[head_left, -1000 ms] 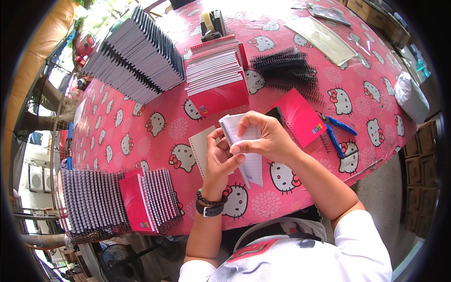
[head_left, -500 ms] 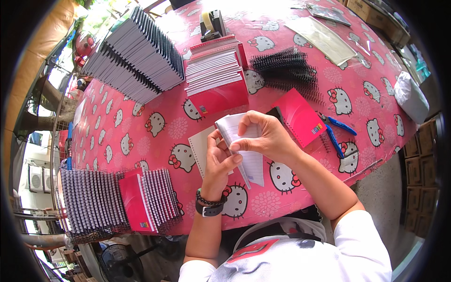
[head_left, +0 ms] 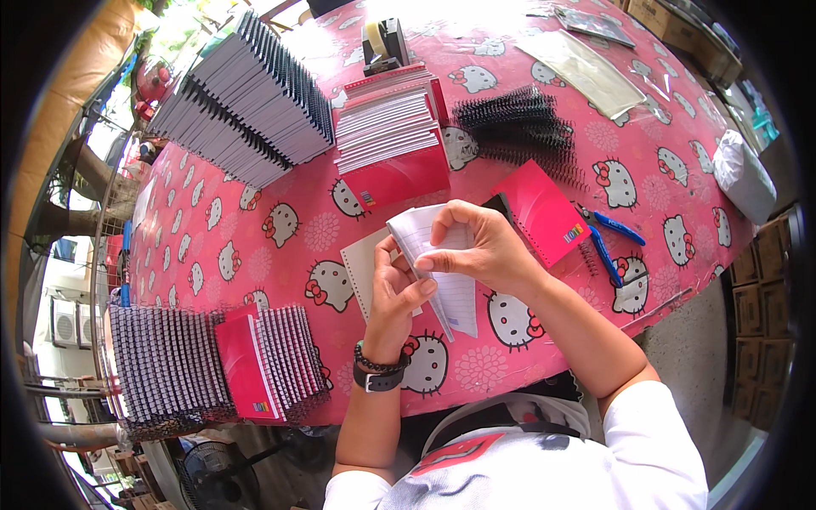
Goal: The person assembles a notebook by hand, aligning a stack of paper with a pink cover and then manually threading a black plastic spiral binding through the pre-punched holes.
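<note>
A thin sheaf of white lined pages (head_left: 457, 302) is held upright and slightly bent above the table. My left hand (head_left: 393, 293), with a dark bracelet and watch at its wrist, grips the sheaf's left edge. From the other side my right hand (head_left: 489, 251) pinches the pages between thumb and curled fingers. Under the sheaf lies a pale punched sheet (head_left: 360, 265), partly covered by my left hand. Just right of my right hand is a pink punched cover (head_left: 548, 217), resting on something dark. Blue-handled pliers (head_left: 620, 227) lie beside it.
Black spiral coils (head_left: 523, 127) are heaped at the back. Pink-covered page stacks (head_left: 395, 183) stand left of them, near a tape dispenser (head_left: 388, 47). Tall piles of bound notebooks (head_left: 255, 102) fill the far left, and more spiral-bound notebooks (head_left: 170, 361) line the near left edge.
The top corner of the sheaf has shifted very slightly to the left. Both hands keep almost the same grip and position.
</note>
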Tool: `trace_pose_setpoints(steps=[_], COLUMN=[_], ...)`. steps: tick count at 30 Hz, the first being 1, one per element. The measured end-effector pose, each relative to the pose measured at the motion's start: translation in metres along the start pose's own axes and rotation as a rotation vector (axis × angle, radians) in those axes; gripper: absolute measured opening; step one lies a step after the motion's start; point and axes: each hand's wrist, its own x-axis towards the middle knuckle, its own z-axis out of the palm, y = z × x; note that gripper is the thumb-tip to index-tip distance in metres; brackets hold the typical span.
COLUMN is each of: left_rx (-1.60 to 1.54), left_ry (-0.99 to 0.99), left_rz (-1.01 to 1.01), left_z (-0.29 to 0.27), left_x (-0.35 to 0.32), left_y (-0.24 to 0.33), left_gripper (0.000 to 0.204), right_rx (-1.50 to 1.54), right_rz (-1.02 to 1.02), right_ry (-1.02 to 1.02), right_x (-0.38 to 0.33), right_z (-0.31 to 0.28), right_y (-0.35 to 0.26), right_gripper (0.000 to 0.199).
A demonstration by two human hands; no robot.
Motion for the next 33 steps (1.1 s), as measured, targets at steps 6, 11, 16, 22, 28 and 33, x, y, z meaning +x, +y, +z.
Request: trace_pose_setpoints(steps=[6, 11, 16, 22, 28, 33], left_rx=[0.017, 0.025, 0.036, 0.034, 0.039, 0.040], left_ry=[-0.004, 0.004, 0.004, 0.016, 0.021, 0.013], left_rz=[-0.006, -0.012, -0.002, 0.004, 0.010, 0.012], left_z=[-0.0015, -0.0016, 0.0005, 0.0001, 0.0020, 0.0027], left_x=[-0.0006, -0.0010, -0.0003, -0.0005, 0.0001, -0.0008], left_y=[0.0005, 0.0015, 0.0023, 0.0020, 0.0020, 0.0033], left_gripper=[0.076, 0.076, 0.076, 0.075, 0.075, 0.076], right_rx=[-0.009, -0.008, 0.025, 0.030, 0.005, -0.003], right_rz=[-0.001, -0.008, 0.005, -0.001, -0.011, -0.002], right_ry=[0.004, 0.008, 0.022, 0.017, 0.008, 0.017], right_x=[-0.0001, 0.0000, -0.0004, -0.0001, -0.0004, -0.0005], right_z=[0.0000, 0.0006, 0.0006, 0.0015, 0.0002, -0.0003], right_y=[0.0002, -0.0004, -0.0012, -0.0008, -0.0018, -0.0039], right_gripper=[0.033, 0.032, 0.041, 0.039, 0.033, 0.034])
